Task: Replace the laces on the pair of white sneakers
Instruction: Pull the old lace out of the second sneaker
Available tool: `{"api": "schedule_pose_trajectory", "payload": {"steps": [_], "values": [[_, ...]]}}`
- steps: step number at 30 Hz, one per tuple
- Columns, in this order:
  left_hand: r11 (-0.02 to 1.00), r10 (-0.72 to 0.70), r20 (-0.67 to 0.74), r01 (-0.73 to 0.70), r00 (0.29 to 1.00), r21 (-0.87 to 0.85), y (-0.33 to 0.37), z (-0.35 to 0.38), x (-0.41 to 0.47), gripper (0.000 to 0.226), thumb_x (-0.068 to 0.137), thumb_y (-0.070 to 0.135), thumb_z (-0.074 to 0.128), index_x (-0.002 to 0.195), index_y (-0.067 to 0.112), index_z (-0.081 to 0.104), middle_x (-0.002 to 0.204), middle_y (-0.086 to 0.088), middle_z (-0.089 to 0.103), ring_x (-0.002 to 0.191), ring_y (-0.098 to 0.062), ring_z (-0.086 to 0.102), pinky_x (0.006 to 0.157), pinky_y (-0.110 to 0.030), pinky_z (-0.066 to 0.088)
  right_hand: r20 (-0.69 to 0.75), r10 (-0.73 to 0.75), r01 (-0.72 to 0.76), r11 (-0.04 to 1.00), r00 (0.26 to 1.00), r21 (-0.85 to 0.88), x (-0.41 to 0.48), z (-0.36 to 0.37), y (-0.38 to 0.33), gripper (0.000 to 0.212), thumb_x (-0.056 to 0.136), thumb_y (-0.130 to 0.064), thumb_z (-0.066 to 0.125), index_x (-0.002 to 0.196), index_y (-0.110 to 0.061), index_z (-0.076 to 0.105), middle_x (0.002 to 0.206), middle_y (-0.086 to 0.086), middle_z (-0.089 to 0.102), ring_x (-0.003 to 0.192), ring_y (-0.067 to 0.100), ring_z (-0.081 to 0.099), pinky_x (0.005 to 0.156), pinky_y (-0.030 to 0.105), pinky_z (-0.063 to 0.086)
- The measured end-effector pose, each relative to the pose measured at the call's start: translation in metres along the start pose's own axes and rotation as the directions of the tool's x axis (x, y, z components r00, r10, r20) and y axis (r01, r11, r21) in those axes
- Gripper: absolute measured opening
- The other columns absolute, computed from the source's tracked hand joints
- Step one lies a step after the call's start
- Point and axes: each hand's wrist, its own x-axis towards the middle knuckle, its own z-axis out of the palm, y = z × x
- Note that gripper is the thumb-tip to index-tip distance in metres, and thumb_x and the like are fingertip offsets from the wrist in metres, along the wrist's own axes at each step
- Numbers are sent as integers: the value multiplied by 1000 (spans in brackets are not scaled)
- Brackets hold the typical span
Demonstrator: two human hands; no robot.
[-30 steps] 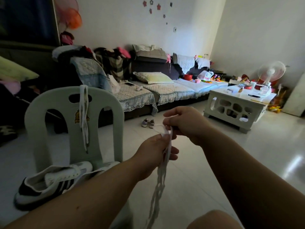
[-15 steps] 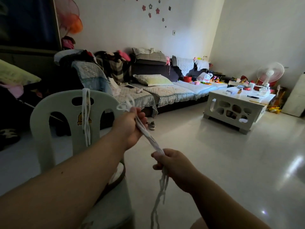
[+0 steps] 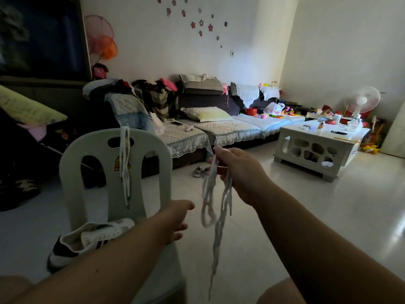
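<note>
- Head view, the hands: half a second ago both hands shared one lace, the left holding its upper end high by the chair back and the right gripping it lower down. Now the right hand [image 3: 241,172] has it alone, lifted out in front at mid-height.
- Its fingers are curled round the gathered top of the bunched lace [image 3: 215,238]. The rest hangs free in loose loops and a long tail that runs down toward the person's knee and touches nothing.
- The left hand [image 3: 175,220] has let go and dropped low. It now reaches over the seat of the chair [image 3: 72,172] with its fingers loosely spread and nothing in them.
- Head view, the shoes: one white sneaker [image 3: 92,238] with dark stripes lies on the chair seat, just beside the left forearm, its tongue open and no lace in its eyelets that I can make out. The arm covers the spot next to it, so I cannot see its mate.
- A second, draped lace [image 3: 125,172] hangs over the top of the chair back, apart from both hands.
- What it means: to my eye the lace has been gathered into one hand to free the other, and the free hand looks bound for the sneaker. Whether the lace in hand is an old one just pulled out or the new one to go in, I cannot tell. Either way, threading has not begun.
- Behind all this, the sofa [image 3: 219,130] and the coffee table [image 3: 317,137] stand well apart from the work.
</note>
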Motion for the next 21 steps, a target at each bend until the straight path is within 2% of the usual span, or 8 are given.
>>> {"api": "schedule_pose_trajectory", "payload": {"steps": [2, 5, 7, 10, 12, 15, 18, 21], "values": [[981, 148, 15, -145, 989, -129, 0, 3, 4, 56, 91, 34, 57, 140, 15, 37, 138, -9, 45, 112, -22, 48, 93, -40, 38, -4, -21, 20, 998, 1000, -61, 4, 4, -6, 28, 94, -29, 56, 90, -3, 64, 76, 5, 66, 58, 7, 61, 52, 19, 48], [889, 438, 211, -385, 874, -249, 4, 12, -4, 72, 86, 48, 57, 146, 20, 28, 143, 0, 42, 123, -18, 43, 96, -36, 32, 2, -19, 19, 998, 1000, -55, 13, 9, -9, 24, 92, -26, 60, 84, -4, 64, 78, 11, 67, 63, 16, 63, 62, 30, 52], [855, 517, 348, -492, 782, -165, 6, 22, -12, 75, 77, 50, 67, 138, 26, 33, 133, 4, 50, 117, -16, 50, 97, -35, 40, 19, -5, 5, 1000, 1000, 8, 16, 12, -11, 23, 93, -25, 59, 84, -4, 63, 75, 10, 66, 68, 20, 64, 71, 38, 54], [832, 488, 351, -548, 800, 92, -2, 40, -15, 40, 85, 34, 66, 119, 26, 46, 113, 2, 58, 101, -14, 58, 89, -31, 50, -20, -37, 39, 992, 999, 118, 19, 13, -18, 22, 95, -23, 56, 86, -4, 61, 73, 8, 65, 69, 19, 66, 73, 36, 55], [842, 439, 264, -496, 859, 213, -12, 45, -10, 15, 93, 31, 55, 101, 19, 58, 101, 2, 63, 92, -14, 60, 84, -30, 51, -82, -52, 69, 973, 995, 219, 20, 7, -23, 20, 96, -22, 54, 87, -4, 58, 75, 9, 64, 63, 16, 65, 65, 31, 53], [913, 364, 219, -393, 905, 108, -18, 38, -4, 24, 99, 29, 41, 91, 17, 60, 100, -2, 67, 97, -20, 60, 84, -34, 47, -167, -29, 76, 956, 986, 285, 20, -13, -17, 17, 95, -20, 54, 86, -7, 55, 71, 6, 61, 52, 12, 57, 54, 28, 49], [944, 295, 173, -258, 940, -206, -9, 27, -1, 19, 99, 21, 42, 96, 15, 60, 103, -5, 68, 100, -23, 63, 81, -37, 44, -235, -16, 34, 997, 972, 72, 15, -33, 10, 20, 94, -25, 55, 96, -5, 55, 76, 6, 57, 53, 11, 50, 53, 28, 47], [859, 290, 165, -181, 943, -478, 7, 23, -3, 21, 97, 12, 40, 96, 11, 62, 97, -7, 67, 91, -21, 62, 76, -35, 40, -196, 8, -43, 983, 981, -178, 0, -35, 44, 35, 93, -35, 56, 113, -7, 55, 87, 7, 57, 66, 15, 52, 55, 26, 47]]}}
